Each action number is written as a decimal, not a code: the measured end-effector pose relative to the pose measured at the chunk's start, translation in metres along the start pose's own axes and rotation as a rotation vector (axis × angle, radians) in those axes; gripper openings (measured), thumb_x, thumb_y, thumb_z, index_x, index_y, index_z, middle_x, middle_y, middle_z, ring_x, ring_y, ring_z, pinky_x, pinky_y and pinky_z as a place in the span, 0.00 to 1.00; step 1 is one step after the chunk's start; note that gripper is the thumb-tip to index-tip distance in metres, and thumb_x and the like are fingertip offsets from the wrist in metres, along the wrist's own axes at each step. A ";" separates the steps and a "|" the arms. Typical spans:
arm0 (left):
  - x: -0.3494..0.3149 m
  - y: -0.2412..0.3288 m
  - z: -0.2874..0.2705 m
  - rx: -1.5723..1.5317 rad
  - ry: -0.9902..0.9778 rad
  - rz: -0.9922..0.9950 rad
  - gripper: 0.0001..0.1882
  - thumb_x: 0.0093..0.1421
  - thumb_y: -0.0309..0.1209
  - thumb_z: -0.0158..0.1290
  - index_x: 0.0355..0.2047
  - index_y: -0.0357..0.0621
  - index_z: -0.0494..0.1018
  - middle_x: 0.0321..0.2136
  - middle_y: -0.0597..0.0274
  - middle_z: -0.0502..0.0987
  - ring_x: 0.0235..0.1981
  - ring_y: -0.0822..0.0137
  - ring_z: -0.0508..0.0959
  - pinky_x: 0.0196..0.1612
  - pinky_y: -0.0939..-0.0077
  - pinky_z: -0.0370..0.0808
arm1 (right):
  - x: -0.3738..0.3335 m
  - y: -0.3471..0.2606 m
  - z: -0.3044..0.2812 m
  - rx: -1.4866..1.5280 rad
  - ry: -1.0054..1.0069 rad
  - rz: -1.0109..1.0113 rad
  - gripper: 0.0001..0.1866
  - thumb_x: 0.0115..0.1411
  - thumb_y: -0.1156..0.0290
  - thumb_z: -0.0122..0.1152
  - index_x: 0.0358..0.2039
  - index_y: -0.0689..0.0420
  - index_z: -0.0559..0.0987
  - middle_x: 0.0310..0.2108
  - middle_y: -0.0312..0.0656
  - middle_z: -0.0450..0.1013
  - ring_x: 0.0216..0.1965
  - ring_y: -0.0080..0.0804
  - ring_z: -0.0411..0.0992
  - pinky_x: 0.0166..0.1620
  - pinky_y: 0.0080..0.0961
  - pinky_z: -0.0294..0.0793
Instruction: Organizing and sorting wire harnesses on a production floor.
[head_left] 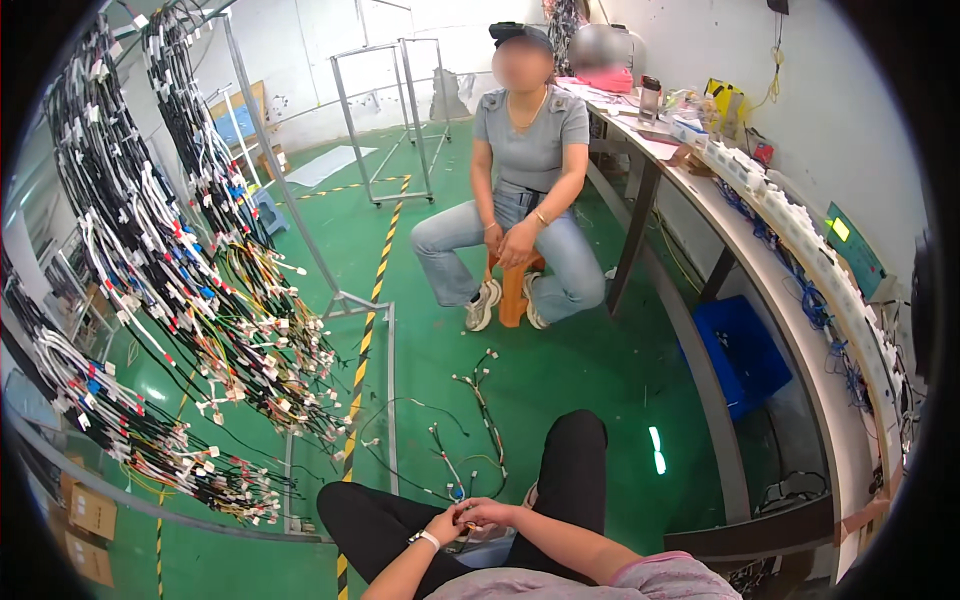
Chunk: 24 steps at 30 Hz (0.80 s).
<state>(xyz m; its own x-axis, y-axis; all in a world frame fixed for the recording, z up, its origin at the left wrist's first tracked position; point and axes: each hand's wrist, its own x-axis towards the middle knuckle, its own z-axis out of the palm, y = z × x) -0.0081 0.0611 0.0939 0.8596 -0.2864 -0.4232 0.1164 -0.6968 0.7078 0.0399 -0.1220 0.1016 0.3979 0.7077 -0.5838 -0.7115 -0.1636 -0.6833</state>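
My left hand (443, 525) and my right hand (486, 512) meet in front of my lap, between my bent knees. Both have curled fingers that touch each other; whatever they may hold is hidden. A pale band circles my left wrist. On the green floor just beyond lies a wire harness (492, 425) with white connectors, its branches spread out. One branch with a blue part (458, 492) ends close to my hands, and I cannot tell whether it touches them.
Thick bundles of wire harnesses (190, 260) hang from a metal rack at left. A person (530, 150) sits facing me on an orange stool (512, 297). A long workbench (800, 330) runs along the right, with a blue bin (740, 350) beneath. Yellow-black tape (365, 350) marks the floor.
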 end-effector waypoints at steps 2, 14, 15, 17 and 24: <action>0.001 -0.007 0.001 -0.039 0.026 0.032 0.29 0.53 0.39 0.55 0.54 0.45 0.63 0.39 0.45 0.77 0.42 0.48 0.78 0.45 0.60 0.74 | 0.002 -0.004 0.002 0.010 -0.007 0.015 0.26 0.51 0.65 0.64 0.50 0.53 0.68 0.35 0.31 0.74 0.33 0.16 0.72 0.34 0.12 0.69; 0.008 -0.020 0.006 0.138 -0.028 0.012 0.13 0.56 0.39 0.55 0.23 0.43 0.73 0.26 0.47 0.77 0.32 0.47 0.78 0.36 0.59 0.73 | 0.047 0.029 -0.029 -0.542 0.268 -0.108 0.19 0.51 0.61 0.61 0.39 0.60 0.78 0.28 0.36 0.77 0.25 0.24 0.74 0.29 0.23 0.73; 0.009 -0.019 0.007 0.132 -0.039 -0.007 0.14 0.55 0.40 0.55 0.23 0.43 0.73 0.25 0.46 0.77 0.32 0.46 0.77 0.36 0.58 0.73 | 0.048 0.032 -0.030 -0.734 0.323 -0.119 0.18 0.50 0.59 0.61 0.36 0.60 0.80 0.27 0.38 0.78 0.24 0.26 0.74 0.29 0.24 0.74; 0.011 -0.024 0.010 0.122 -0.049 -0.030 0.15 0.55 0.41 0.56 0.22 0.42 0.72 0.25 0.46 0.76 0.31 0.45 0.77 0.35 0.58 0.72 | 0.044 0.034 -0.030 -0.787 0.294 -0.057 0.17 0.48 0.58 0.62 0.32 0.59 0.81 0.26 0.39 0.78 0.24 0.27 0.75 0.30 0.25 0.74; 0.011 -0.049 0.021 0.031 0.088 0.074 0.23 0.58 0.46 0.55 0.17 0.40 0.70 0.17 0.47 0.71 0.20 0.52 0.70 0.26 0.63 0.68 | 0.039 0.041 -0.033 -0.960 0.335 -0.074 0.18 0.46 0.52 0.62 0.30 0.53 0.84 0.27 0.43 0.79 0.29 0.38 0.77 0.37 0.33 0.75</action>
<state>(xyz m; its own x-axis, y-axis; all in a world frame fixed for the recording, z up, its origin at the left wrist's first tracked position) -0.0146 0.0777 0.0424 0.9059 -0.2799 -0.3178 0.0363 -0.6963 0.7168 0.0450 -0.1237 0.0367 0.6684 0.5340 -0.5178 0.0282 -0.7138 -0.6997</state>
